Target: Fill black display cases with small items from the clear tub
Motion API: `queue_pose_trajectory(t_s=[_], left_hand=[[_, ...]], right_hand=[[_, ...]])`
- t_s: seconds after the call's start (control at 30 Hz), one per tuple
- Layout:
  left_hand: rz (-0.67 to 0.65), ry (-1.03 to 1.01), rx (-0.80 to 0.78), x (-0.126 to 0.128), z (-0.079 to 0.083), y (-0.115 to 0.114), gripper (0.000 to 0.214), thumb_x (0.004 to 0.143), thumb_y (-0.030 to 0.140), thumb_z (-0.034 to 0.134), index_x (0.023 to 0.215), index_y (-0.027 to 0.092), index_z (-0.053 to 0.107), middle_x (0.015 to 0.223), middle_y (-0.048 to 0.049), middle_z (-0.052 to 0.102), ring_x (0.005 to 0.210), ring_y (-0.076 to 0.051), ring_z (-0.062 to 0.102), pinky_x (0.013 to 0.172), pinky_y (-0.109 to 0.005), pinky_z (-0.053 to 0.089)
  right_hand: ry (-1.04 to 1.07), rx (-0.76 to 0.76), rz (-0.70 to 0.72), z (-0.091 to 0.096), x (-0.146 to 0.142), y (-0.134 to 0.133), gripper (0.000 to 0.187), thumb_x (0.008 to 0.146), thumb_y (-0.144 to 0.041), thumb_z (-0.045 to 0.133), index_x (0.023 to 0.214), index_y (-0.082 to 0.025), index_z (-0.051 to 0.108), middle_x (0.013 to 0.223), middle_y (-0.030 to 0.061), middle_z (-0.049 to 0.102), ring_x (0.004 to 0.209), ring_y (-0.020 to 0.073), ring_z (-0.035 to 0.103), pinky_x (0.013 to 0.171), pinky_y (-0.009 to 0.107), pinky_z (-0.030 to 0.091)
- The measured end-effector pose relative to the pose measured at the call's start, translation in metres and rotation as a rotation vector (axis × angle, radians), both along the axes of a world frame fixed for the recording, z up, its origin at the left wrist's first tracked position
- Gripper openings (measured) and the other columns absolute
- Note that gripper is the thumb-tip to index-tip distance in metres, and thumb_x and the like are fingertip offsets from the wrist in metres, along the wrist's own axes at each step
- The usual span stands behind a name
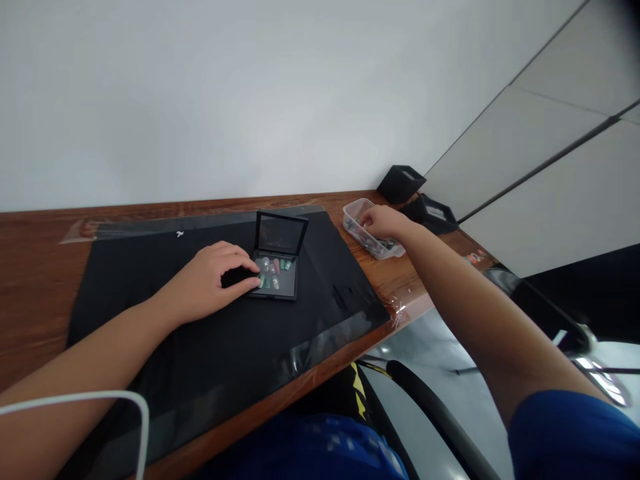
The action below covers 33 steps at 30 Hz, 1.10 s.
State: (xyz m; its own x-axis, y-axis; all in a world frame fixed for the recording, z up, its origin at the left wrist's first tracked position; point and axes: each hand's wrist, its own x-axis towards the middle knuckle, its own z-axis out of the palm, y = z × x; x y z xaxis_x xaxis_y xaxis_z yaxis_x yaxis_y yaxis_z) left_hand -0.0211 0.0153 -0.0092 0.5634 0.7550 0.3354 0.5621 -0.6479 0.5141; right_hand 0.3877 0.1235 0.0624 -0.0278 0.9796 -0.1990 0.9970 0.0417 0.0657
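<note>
A small black hinged case stands open on a black mat, its lid tilted up at the back. Several press-on nails in green, pink and clear tones lie in rows on its grey inner base. My left hand rests at the case's left edge, thumb and fingertips curled onto its rim beside the nails. On the right, my right hand reaches into a clear plastic box of loose small pieces. Its fingers are bent down and pressed together; what sits between the fingertips is hidden.
The black mat is taped under clear film on a wooden table. A small white scrap lies at its upper left. Two black bins stand by the wall beyond the plastic box. A white cable crosses my left forearm.
</note>
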Motion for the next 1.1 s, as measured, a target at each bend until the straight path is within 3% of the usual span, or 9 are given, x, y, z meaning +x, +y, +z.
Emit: queue_pose_trajectory(t_s=[0.3,0.53,0.7,0.9,1.1], left_hand=[[-0.003,-0.011,-0.002,0.0,0.001,0.0,0.033,0.098,0.055,0.063,0.103,0.026,0.077,0.103,-0.0066,0.075,0.103,-0.028,0.066,0.095,-0.046,0.05],[0.003,-0.003,-0.019,-0.001,-0.001,0.0,0.034,0.098,0.056,0.063,0.104,0.026,0.077,0.105,-0.0068,0.075,0.105,-0.029,0.065,0.097,-0.048,0.049],[0.005,-0.003,-0.022,-0.002,0.0,-0.001,0.034,0.097,0.057,0.063,0.102,0.026,0.077,0.104,-0.0065,0.075,0.105,-0.029,0.066,0.097,-0.048,0.049],[0.006,-0.009,-0.032,-0.001,0.0,0.0,0.034,0.097,0.057,0.063,0.102,0.026,0.077,0.104,-0.0068,0.076,0.105,-0.029,0.066,0.097,-0.049,0.05],[0.004,-0.005,-0.045,-0.001,0.002,-0.001,0.036,0.096,0.058,0.062,0.104,0.026,0.077,0.106,-0.0075,0.077,0.106,-0.029,0.067,0.098,-0.049,0.05]], right_hand=[[0.087,0.134,-0.004,0.013,0.008,-0.012,0.028,0.088,-0.044,0.073,0.103,-0.023,0.083,0.093,0.0061,0.08,0.08,0.0211,0.072,0.067,0.031,0.049],[0.117,0.358,0.026,0.017,0.017,-0.025,0.031,0.086,-0.049,0.075,0.102,-0.026,0.087,0.097,0.0066,0.082,0.085,0.0248,0.072,0.066,0.034,0.048],[0.199,0.268,0.017,0.014,0.023,-0.03,0.03,0.085,-0.044,0.076,0.103,-0.024,0.087,0.083,0.0067,0.081,0.071,0.0221,0.071,0.064,0.033,0.05],[0.295,0.188,0.088,0.007,0.025,-0.031,0.023,0.081,-0.037,0.076,0.094,-0.02,0.084,0.081,0.0056,0.081,0.071,0.0204,0.073,0.065,0.031,0.052],[0.144,0.18,0.175,0.011,0.026,-0.036,0.015,0.081,-0.035,0.075,0.09,-0.025,0.081,0.073,0.0009,0.077,0.065,0.0179,0.068,0.061,0.029,0.044]])
